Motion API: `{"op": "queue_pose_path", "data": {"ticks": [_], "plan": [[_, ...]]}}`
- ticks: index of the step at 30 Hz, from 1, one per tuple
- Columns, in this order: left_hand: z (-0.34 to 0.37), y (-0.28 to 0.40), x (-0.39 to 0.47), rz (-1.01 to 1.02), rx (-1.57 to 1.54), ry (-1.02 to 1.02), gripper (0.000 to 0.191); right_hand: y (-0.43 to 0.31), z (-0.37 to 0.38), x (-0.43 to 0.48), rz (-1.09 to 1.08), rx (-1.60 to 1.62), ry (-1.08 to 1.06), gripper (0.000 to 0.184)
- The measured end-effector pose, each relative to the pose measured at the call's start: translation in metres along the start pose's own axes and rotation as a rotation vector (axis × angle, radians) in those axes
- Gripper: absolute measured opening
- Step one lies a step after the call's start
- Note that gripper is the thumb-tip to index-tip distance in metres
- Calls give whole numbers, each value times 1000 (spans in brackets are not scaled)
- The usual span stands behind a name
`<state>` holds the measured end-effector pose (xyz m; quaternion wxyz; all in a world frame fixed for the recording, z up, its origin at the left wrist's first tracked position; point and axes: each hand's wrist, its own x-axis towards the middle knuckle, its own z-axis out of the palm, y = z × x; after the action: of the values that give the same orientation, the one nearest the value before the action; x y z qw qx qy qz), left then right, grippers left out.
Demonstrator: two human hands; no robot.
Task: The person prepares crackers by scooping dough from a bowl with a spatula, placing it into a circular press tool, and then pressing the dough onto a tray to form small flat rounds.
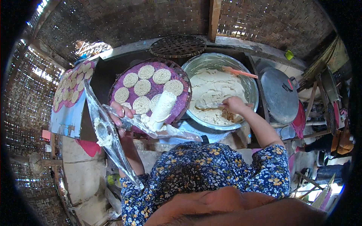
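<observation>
My left hand (121, 115) grips a hinged wooden press (113, 147), smeared with pale dough, whose two arms stand apart. A white cylinder of dough (164, 107) juts up from one arm, over the near edge of a round tray (118, 74) covered with purple cloth. Several round, noodle-like dough discs (142, 87) lie on the cloth. My right hand (234, 104) is closed around a utensil's handle in a large metal basin (253, 89) of pale dough (215, 84). The utensil's far end is coated in dough. An orange spatula (240, 72) rests at the basin's far side.
Behind the tray lies a round woven rack (178, 46). More discs (73, 84) cover a cloth on a blue-white board (66, 121) at left. A big lidded metal pot (278, 94) stands right of the basin, beside a red plastic item (299, 121). A woven wall rises behind.
</observation>
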<state>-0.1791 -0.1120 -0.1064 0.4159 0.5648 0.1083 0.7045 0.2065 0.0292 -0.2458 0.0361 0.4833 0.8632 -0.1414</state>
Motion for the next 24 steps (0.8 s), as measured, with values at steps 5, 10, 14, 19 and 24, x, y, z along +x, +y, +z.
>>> {"op": "queue_pose_path", "data": {"ticks": [5,10,14,19,24], "plan": [[-11,-5,-4,27,14,-33,27,-12,34,41,-14,17,-1,15],[-1,6,-10,52,60,17,29,-17,35,40,-127,44,-55,15],[-5,0,-6,26,24,-19,27,-4,32,12,-151,128,-50,17],[-16,2,1,-321,30,118,25,15,-6,-25,-63,442,-235,21],[6,-50,16,-634,504,179,36,19,-92,-64,36,901,-214,26]]}}
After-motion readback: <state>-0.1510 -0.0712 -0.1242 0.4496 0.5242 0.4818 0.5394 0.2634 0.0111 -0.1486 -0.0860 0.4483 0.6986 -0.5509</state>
